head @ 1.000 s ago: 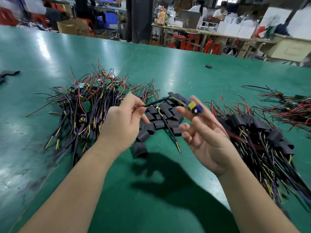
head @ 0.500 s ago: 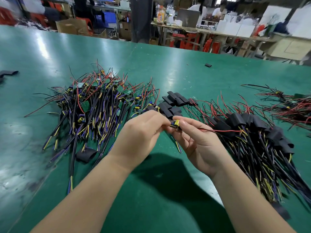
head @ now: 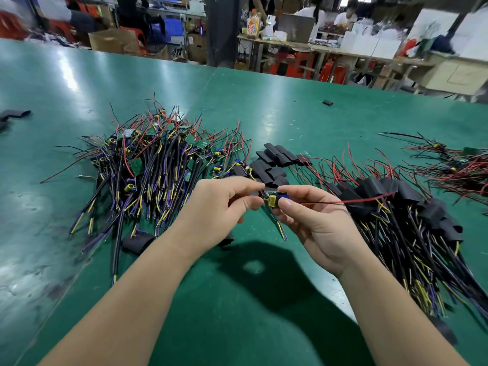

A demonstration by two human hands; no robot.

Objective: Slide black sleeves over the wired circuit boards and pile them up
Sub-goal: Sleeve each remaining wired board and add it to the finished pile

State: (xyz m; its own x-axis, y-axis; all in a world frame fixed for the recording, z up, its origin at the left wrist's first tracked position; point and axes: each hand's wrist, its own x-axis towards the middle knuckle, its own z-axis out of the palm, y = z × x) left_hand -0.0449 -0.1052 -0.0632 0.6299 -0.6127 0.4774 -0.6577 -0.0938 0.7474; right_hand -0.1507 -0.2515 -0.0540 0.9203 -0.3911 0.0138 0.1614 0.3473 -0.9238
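Note:
Both hands meet above the green table. My left hand and my right hand pinch one small circuit board with yellow and blue parts between their fingertips. Its red and black wires trail off to the right. A black sleeve seems to sit under my left fingertips, mostly hidden. A pile of bare wired boards lies to the left. Loose black sleeves lie just beyond my hands. On the right spreads a heap of sleeved boards.
Another bundle of red and black wires lies at the far right. Single sleeves lie at the left near my forearm, far left and far back. Beyond the table are workbenches, boxes and seated people.
A second ago my hands were apart, holding a wired board raised. They have come together, lower and nearer, and now pinch the board between them with its thin wires pointing right.

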